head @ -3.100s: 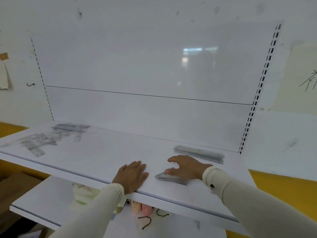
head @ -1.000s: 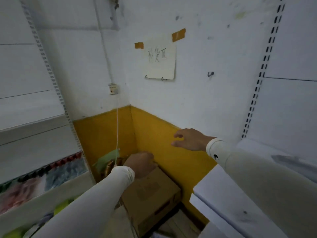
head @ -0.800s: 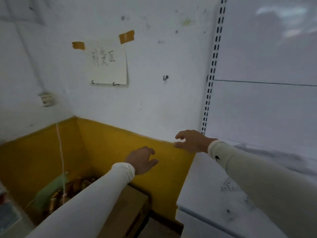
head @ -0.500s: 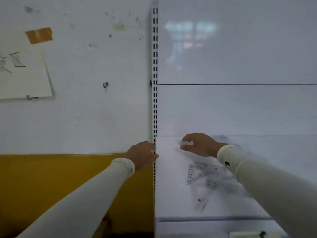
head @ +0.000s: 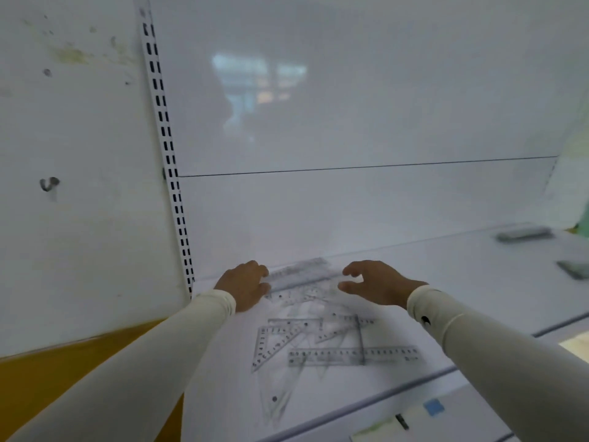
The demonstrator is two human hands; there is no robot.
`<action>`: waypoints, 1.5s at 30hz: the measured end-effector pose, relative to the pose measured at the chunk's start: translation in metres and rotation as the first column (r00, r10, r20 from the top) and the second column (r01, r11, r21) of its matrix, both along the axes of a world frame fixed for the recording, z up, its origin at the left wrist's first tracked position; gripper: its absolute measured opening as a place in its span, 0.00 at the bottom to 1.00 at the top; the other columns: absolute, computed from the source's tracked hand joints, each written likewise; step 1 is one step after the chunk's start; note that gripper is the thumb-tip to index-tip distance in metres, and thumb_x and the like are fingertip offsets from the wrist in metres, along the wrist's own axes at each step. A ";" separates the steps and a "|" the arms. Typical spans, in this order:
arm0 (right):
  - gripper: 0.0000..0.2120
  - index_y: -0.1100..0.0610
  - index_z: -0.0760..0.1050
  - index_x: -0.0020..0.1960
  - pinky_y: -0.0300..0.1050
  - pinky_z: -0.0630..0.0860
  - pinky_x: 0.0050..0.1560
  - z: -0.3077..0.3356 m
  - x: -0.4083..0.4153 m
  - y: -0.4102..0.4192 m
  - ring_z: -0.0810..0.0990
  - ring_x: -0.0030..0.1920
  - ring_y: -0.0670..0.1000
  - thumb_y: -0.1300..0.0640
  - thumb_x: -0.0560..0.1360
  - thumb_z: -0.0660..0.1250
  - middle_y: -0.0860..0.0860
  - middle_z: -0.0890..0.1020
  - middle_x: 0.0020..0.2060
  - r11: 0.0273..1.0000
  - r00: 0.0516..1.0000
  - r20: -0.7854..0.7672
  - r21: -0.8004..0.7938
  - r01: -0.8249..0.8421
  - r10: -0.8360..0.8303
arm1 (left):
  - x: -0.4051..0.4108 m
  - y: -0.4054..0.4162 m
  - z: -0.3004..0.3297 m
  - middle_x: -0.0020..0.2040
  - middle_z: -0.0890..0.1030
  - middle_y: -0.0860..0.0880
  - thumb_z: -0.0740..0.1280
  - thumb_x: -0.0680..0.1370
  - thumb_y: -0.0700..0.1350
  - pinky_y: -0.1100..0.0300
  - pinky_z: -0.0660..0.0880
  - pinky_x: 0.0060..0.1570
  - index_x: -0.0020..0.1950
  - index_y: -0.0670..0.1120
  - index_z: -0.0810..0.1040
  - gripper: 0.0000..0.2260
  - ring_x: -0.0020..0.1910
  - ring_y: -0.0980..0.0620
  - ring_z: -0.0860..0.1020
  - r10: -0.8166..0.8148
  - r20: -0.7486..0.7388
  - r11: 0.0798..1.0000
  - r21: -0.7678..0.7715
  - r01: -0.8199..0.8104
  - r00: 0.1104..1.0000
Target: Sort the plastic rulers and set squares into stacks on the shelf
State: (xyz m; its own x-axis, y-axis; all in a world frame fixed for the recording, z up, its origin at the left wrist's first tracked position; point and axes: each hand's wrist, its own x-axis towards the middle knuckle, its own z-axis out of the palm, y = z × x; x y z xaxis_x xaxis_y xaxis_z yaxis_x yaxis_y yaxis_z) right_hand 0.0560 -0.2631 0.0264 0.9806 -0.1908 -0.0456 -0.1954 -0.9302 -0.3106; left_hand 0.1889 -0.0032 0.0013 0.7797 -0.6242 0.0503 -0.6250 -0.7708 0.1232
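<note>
White shelf [head: 462,282] carries loose pile of clear rulers and set squares [head: 315,342] at left end. Left hand [head: 245,287] rests on pile's far edge, fingers together. Right hand [head: 376,285] just above, fingers loosely curved, holding nothing.

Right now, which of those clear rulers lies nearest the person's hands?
The ruler at the back of the shelf, between the left hand and right hand. The marked straight ruler lies nearer the shelf's front edge.
</note>
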 end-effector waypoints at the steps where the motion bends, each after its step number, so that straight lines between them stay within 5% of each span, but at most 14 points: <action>1: 0.26 0.49 0.70 0.68 0.43 0.67 0.62 0.000 -0.003 -0.007 0.73 0.62 0.50 0.37 0.76 0.61 0.48 0.75 0.64 1.000 1.000 -0.001 -0.001 0.009 -0.009 | 0.003 -0.008 0.000 0.70 0.69 0.47 0.55 0.82 0.53 0.55 0.65 0.65 0.71 0.48 0.67 0.19 0.67 0.47 0.69 0.005 -0.001 1.000 -0.001 -0.005 1.000; 7: 0.25 0.49 0.70 0.68 0.42 0.68 0.60 -0.005 -0.011 -0.039 0.74 0.61 0.49 0.37 0.76 0.62 0.48 0.75 0.63 0.999 0.999 -0.001 0.002 0.046 -0.046 | 0.017 -0.039 -0.007 0.68 0.71 0.46 0.53 0.82 0.52 0.51 0.69 0.62 0.67 0.48 0.70 0.17 0.64 0.45 0.72 0.084 -0.045 0.995 0.050 -0.082 0.995; 11: 0.25 0.49 0.70 0.68 0.43 0.68 0.61 -0.014 -0.012 -0.052 0.74 0.61 0.49 0.37 0.76 0.62 0.48 0.75 0.63 0.998 0.998 -0.016 0.003 0.057 -0.057 | 0.028 -0.048 -0.015 0.59 0.75 0.44 0.56 0.81 0.51 0.51 0.71 0.55 0.53 0.46 0.73 0.11 0.57 0.44 0.74 0.142 -0.097 0.990 0.005 -0.142 0.985; 18: 0.24 0.49 0.71 0.67 0.42 0.68 0.60 -0.022 0.003 -0.053 0.74 0.60 0.49 0.38 0.76 0.62 0.48 0.76 0.62 1.000 1.000 -0.010 0.014 0.019 -0.019 | 0.026 -0.053 -0.014 0.65 0.66 0.42 0.60 0.80 0.52 0.47 0.68 0.63 0.70 0.48 0.67 0.20 0.65 0.42 0.68 0.182 -0.104 0.981 -0.045 -0.187 0.978; 26: 0.26 0.50 0.68 0.70 0.46 0.69 0.64 -0.028 0.034 -0.032 0.73 0.63 0.51 0.38 0.76 0.61 0.50 0.74 0.65 0.999 0.999 0.037 -0.015 -0.031 0.032 | 0.023 -0.023 -0.012 0.60 0.65 0.42 0.57 0.81 0.52 0.52 0.71 0.60 0.66 0.43 0.71 0.18 0.57 0.42 0.73 0.153 -0.099 0.985 -0.062 -0.160 0.983; 31: 0.30 0.51 0.68 0.70 0.48 0.70 0.62 -0.035 0.058 -0.022 0.73 0.64 0.55 0.36 0.73 0.64 0.53 0.71 0.67 0.997 0.997 -0.071 -0.079 -0.026 0.020 | 0.016 0.001 -0.006 0.64 0.65 0.44 0.59 0.80 0.59 0.52 0.72 0.61 0.71 0.48 0.67 0.24 0.58 0.45 0.74 0.199 -0.079 0.977 -0.054 -0.204 0.977; 40: 0.14 0.52 0.72 0.56 0.45 0.70 0.48 -0.037 0.075 -0.016 0.74 0.48 0.53 0.44 0.77 0.60 0.53 0.76 0.53 0.986 0.996 -0.031 -0.140 -0.089 0.086 | 0.005 0.037 -0.005 0.61 0.71 0.48 0.61 0.78 0.61 0.53 0.72 0.58 0.69 0.50 0.70 0.23 0.55 0.48 0.75 0.250 -0.037 0.965 -0.069 -0.252 0.968; 45: 0.19 0.55 0.69 0.65 0.49 0.71 0.56 -0.031 0.072 -0.006 0.76 0.57 0.56 0.44 0.81 0.54 0.55 0.77 0.60 0.994 0.996 0.049 -0.081 -0.073 0.078 | -0.006 0.056 -0.011 0.66 0.74 0.50 0.55 0.80 0.60 0.54 0.71 0.61 0.73 0.53 0.64 0.23 0.61 0.49 0.74 0.292 0.015 0.954 -0.081 -0.290 0.956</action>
